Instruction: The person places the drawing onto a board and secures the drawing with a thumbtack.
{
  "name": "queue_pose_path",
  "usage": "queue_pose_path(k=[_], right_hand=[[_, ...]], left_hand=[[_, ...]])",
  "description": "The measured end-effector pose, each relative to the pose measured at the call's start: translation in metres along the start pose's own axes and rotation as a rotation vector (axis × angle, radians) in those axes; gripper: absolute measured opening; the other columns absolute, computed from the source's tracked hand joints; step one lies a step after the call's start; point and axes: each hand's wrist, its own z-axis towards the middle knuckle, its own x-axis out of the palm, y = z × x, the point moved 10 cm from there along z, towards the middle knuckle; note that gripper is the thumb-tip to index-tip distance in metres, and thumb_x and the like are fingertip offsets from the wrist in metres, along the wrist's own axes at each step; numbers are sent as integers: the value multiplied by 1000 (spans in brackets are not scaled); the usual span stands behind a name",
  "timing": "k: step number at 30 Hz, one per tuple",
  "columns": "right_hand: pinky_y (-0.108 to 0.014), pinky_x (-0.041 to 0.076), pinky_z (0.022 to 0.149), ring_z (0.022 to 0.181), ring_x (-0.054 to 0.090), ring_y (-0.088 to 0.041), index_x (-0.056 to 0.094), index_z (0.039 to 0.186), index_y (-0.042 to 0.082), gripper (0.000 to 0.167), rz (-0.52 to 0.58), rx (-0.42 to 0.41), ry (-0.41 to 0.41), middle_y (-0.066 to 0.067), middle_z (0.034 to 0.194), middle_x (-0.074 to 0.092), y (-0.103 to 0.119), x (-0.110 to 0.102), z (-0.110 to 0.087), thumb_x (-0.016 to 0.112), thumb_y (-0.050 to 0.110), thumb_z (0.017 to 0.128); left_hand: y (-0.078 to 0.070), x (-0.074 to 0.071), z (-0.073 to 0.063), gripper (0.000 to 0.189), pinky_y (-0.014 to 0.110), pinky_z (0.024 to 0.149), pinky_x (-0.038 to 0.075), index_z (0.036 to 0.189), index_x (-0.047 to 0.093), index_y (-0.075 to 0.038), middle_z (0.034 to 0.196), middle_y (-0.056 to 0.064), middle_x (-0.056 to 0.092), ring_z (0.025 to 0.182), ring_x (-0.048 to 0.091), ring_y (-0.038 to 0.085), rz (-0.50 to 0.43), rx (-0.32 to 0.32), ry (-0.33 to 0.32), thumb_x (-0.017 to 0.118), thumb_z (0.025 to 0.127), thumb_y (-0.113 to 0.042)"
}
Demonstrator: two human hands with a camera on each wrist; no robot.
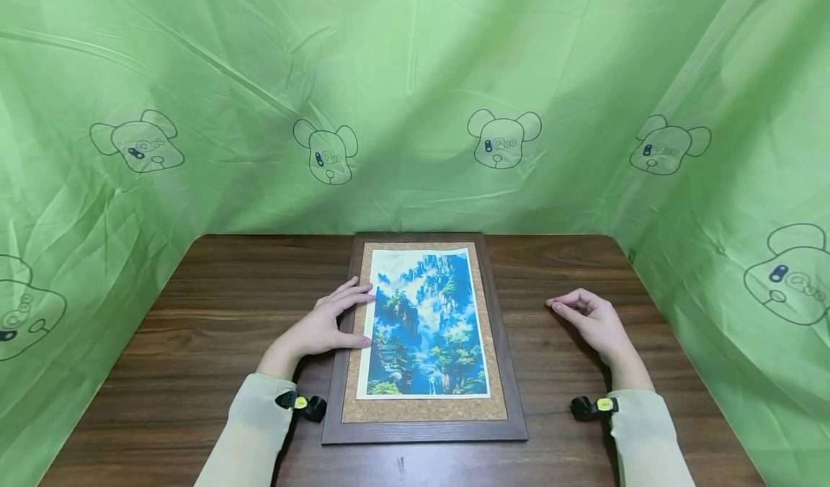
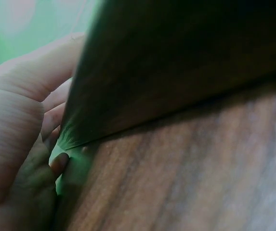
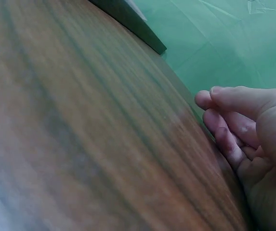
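Observation:
A brown-framed cork board (image 1: pixel 424 409) lies on the wooden table, and a blue-green mountain landscape print (image 1: pixel 428 328) lies on its cork. My left hand (image 1: pixel 327 326) rests over the board's left side, its fingertips and thumb spread along the print's left edge. The left wrist view shows the frame's dark side (image 2: pixel 166 72) close by the hand. Well to the right of the board, my right hand (image 1: pixel 593 323) rests by the tabletop, fingers loosely curled and thumb tip against the index finger. Nothing shows between these fingers in the right wrist view.
The dark wood-grain table (image 1: pixel 214 314) extends on both sides of the board. A green cloth (image 1: pixel 408 98) with printed bear heads hangs behind the table and along its sides. Each sleeved wrist bears a small black camera (image 1: pixel 583 408).

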Motion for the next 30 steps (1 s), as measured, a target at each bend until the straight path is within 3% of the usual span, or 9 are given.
queue_pose_path(k=[7,12,23,30], right_hand=[[-15,52,80,90,71,2,72,115,-2,31,-13,61,-33,-6,103,84,-6,-4,-1,81,25,103],[-19,52,72,80,65,-2,73,110,-4,27,-21,69,-50,-8,93,82,-3,-5,-1,81,20,103],[-19,53,68,78,66,-1,76,111,-7,19,45,-30,-82,-5,93,82,1,-7,1,81,7,100],[-15,55,73,85,69,3,75,123,-10,29,39,-1,-83,-5,101,82,-9,-7,3,80,8,101]], left_hand=[[1,0,0,88,83,121,3,163,54,-21,178,-3,34,170,8,25,0,3,1,92,88,-48],[1,0,0,88,83,121,3,163,54,-21,178,-4,34,170,8,25,-1,0,2,92,89,-48],[1,0,0,88,85,120,1,163,54,-22,178,-4,33,170,8,25,-6,-1,-1,91,89,-50],[2,0,0,88,83,121,3,164,53,-22,178,-4,32,170,9,25,-8,2,4,90,89,-49]])
